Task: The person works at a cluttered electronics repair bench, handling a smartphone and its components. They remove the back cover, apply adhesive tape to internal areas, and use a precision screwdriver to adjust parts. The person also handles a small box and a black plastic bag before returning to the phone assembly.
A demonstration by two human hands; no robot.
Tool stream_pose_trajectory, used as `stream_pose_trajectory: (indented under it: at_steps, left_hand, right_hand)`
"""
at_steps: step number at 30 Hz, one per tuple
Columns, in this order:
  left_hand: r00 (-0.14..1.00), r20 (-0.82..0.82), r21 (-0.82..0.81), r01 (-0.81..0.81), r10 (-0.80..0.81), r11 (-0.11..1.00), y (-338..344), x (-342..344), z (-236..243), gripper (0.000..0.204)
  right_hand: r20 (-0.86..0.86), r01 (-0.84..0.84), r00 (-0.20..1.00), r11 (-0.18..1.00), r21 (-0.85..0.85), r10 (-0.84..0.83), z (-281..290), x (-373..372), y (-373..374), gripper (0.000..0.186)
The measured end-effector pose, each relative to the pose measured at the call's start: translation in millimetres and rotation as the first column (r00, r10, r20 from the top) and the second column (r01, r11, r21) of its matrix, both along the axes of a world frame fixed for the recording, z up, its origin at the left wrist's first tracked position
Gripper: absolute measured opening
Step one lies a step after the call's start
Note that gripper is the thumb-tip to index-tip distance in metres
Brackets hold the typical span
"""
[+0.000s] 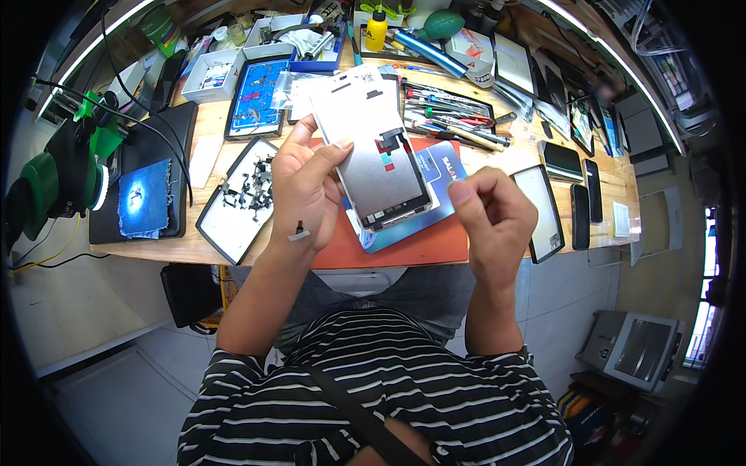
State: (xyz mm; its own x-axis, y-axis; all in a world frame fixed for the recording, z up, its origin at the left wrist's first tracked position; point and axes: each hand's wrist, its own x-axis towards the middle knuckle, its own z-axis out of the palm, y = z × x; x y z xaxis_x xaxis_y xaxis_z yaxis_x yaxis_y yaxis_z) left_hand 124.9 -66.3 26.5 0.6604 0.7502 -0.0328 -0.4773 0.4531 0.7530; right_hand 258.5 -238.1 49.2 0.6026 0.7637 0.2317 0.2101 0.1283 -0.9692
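My left hand [307,175] grips a phone display panel [373,175] by its left edge, thumb on its silvery back. The panel is tilted above the work mat. A black flex piece and red tabs [391,151] sit on its back, with a dark strip along its lower end. My right hand [497,221] is raised to the right of the panel, apart from it. Its fingers are curled in with the thumb pressed to them; anything between them is too small to make out. A small dark part [300,227] is stuck to my left wrist with tape.
An orange mat [435,250] and a blue printed sheet [447,203] lie beneath the panel. Left, a tray [225,224] holds small black parts. Screwdrivers and tweezers [447,116] lie behind. Dark phones [579,213] and a white panel [536,206] are right. A green lamp [58,175] stands left.
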Motion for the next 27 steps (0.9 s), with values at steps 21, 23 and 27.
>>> stream_pose_trajectory:
  at_steps: [21, 23, 27]
  left_hand:
    - [0.996, -0.085, 0.211, 0.017, 0.001, 0.977, -19, 19, -7, 0.090]
    - [0.992, -0.116, 0.212, 0.065, -0.041, 0.975, -21, 23, -10, 0.089]
    - [0.982, -0.015, 0.099, 0.187, -0.187, 0.977, -22, 20, -15, 0.062]
  right_hand:
    - [0.095, 0.008, 0.995, 1.000, -0.002, -0.007, -13, -7, 11, 0.032]
    - [0.166, 0.018, 0.986, 1.000, -0.014, -0.015, -14, -10, 12, 0.033]
    - [0.266, 0.000, 0.964, 1.000, 0.008, -0.002, -15, -13, 16, 0.036]
